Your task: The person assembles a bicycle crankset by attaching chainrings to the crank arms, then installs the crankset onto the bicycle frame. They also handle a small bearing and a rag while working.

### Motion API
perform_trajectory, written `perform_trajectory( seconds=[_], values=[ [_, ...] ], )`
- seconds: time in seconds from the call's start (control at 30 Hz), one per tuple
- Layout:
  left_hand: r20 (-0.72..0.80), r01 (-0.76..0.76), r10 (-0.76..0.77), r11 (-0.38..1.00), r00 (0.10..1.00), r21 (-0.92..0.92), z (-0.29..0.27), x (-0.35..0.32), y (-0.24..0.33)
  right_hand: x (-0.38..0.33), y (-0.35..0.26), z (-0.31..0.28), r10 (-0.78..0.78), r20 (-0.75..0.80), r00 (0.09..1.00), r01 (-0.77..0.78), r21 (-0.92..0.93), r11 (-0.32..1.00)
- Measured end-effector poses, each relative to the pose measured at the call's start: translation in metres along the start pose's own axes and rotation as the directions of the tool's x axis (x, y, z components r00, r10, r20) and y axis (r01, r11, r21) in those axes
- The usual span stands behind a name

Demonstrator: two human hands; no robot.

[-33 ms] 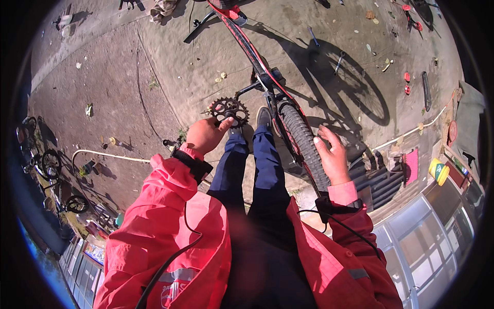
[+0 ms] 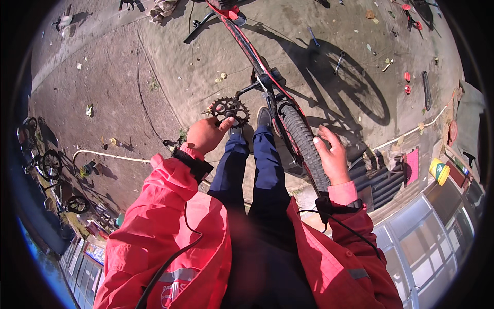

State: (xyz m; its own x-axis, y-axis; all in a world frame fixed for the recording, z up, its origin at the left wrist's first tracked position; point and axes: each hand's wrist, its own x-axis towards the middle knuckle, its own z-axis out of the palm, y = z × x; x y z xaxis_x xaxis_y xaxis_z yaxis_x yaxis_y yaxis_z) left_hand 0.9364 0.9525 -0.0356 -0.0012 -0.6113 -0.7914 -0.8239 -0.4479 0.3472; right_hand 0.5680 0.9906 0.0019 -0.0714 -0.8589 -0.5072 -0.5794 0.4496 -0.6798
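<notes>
My left hand is closed on a dark toothed chainring, its thumb pressed over the middle. Fingers behind the ring are partly hidden. To the right stands a red and black bicycle frame with a knobby tyre towards me. A crank arm juts left from the frame, above the chainring. My right hand is open at the tyre's right side, fingers apart, holding nothing. Whether its thumb touches the tyre, I cannot tell.
Wrenches lie on the concrete inside the bicycle's shadow. A black grip-like tube and small red parts are farther right. A pale hose runs across the left. Near the metal grate is a yellow bucket. My shoe stands between chainring and tyre.
</notes>
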Motion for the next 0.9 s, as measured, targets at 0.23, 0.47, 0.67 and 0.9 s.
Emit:
perform_trajectory(
  seconds=[0.23, 0.47, 0.67, 0.9],
  values=[
    [0.001, -0.020, 0.020, 1.000, 1.000, 0.016, -0.002, 0.007, 0.013, 0.002, 0.001, -0.006, 0.014, 0.020, 1.000, -0.013, -0.021, 1.000],
    [-0.024, -0.077, 0.077, 0.997, 0.997, -0.021, 0.003, 0.016, 0.017, 0.008, 0.011, -0.007, 0.033, 0.024, 0.999, -0.033, 0.007, 0.999],
    [-0.025, -0.160, 0.160, 0.987, 0.987, -0.006, 0.008, 0.028, 0.018, 0.015, 0.011, -0.010, 0.050, 0.086, 0.995, -0.050, 0.000, 0.999],
    [-0.040, -0.211, 0.212, 0.977, 0.976, 0.037, 0.011, 0.032, 0.019, 0.015, 0.018, -0.011, 0.044, 0.096, 0.994, -0.045, 0.010, 0.999]
  ],
)
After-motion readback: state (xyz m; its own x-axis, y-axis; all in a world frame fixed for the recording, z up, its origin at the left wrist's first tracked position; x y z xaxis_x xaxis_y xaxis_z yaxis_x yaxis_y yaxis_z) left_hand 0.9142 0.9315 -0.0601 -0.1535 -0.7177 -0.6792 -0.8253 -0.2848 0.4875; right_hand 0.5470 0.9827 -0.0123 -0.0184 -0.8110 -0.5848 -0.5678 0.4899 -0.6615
